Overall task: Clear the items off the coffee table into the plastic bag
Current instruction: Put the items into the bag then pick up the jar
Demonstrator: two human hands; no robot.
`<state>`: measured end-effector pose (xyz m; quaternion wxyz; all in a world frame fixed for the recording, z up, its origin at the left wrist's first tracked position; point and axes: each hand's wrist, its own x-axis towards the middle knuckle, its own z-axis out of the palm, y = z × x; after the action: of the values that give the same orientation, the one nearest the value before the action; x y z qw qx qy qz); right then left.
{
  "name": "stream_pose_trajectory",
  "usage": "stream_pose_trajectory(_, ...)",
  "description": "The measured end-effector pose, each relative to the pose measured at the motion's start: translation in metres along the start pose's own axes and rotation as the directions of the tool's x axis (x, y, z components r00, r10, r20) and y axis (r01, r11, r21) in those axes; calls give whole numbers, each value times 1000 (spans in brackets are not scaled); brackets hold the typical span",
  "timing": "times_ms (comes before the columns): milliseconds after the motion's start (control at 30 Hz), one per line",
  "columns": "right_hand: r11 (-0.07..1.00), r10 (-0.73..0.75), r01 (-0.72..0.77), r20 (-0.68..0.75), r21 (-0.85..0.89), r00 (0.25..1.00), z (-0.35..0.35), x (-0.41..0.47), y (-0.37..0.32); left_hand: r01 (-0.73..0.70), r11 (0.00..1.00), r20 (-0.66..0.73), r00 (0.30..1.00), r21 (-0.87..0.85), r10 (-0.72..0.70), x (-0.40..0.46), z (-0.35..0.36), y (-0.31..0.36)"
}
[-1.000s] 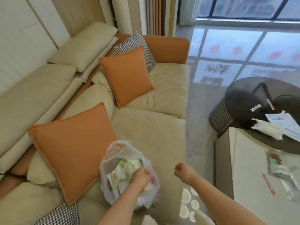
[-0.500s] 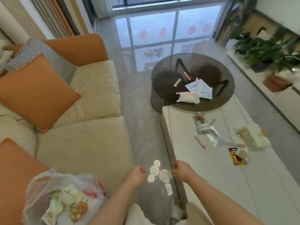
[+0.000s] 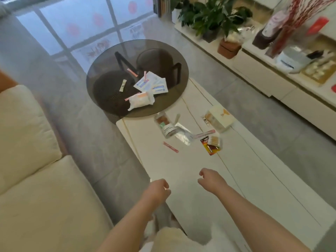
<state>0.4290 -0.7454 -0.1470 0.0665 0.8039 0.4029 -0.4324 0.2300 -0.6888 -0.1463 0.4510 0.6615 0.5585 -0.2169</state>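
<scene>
Both hands hover empty over the white bench (image 3: 236, 179), left hand (image 3: 157, 188) and right hand (image 3: 211, 180) with fingers loosely curled; the red sachet (image 3: 170, 147) and clear packets (image 3: 174, 128) lie well beyond them.

Two bare forearms reach forward over a white coffee table (image 3: 245, 179); the left hand (image 3: 157, 188) and right hand (image 3: 209, 179) hover loosely curled, holding nothing; beyond the right hand lie a thin red stick packet (image 3: 171, 147), a clear snack pouch (image 3: 164, 124) and a cream box (image 3: 221, 117); farther ahead, white wrappers (image 3: 141, 100) rest on a round dark glass table (image 3: 109, 79); a beige sofa (image 3: 36, 179) sits left of the left hand.
</scene>
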Motion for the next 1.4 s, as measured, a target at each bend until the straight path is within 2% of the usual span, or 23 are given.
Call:
stream_pose_trajectory(233,993,104,-100,-83,61,991,-26,56,42,-98,966,38,995,237,92,81,-7,52)
stream_pose_trajectory(467,982,178,-166,-151,89,972,-19,145,71,-221,905,59,975,364,215,199,-1,91)
stream_pose_trajectory(700,984,177,-177,-182,16,967,9,241,90,-336,784,70,933,522,353,309,17,109)
stream_pose_trajectory(1000,976,209,-217,-325,13,922,26,336,95,-330,628,48,905,705,422,406,32,108)
stream_pose_trajectory(1200,966,207,-253,-432,-50,878,47,353,101,-289,548,23,897,785,441,441,32,108)
stream_pose_trajectory(1300,966,168,-241,-476,-97,863,55,348,101,-303,442,73,882,844,465,445,25,114)
stream_pose_trajectory(1400,969,165,-231,-458,-92,873,59,343,99,-301,345,76,840,889,537,438,24,115)
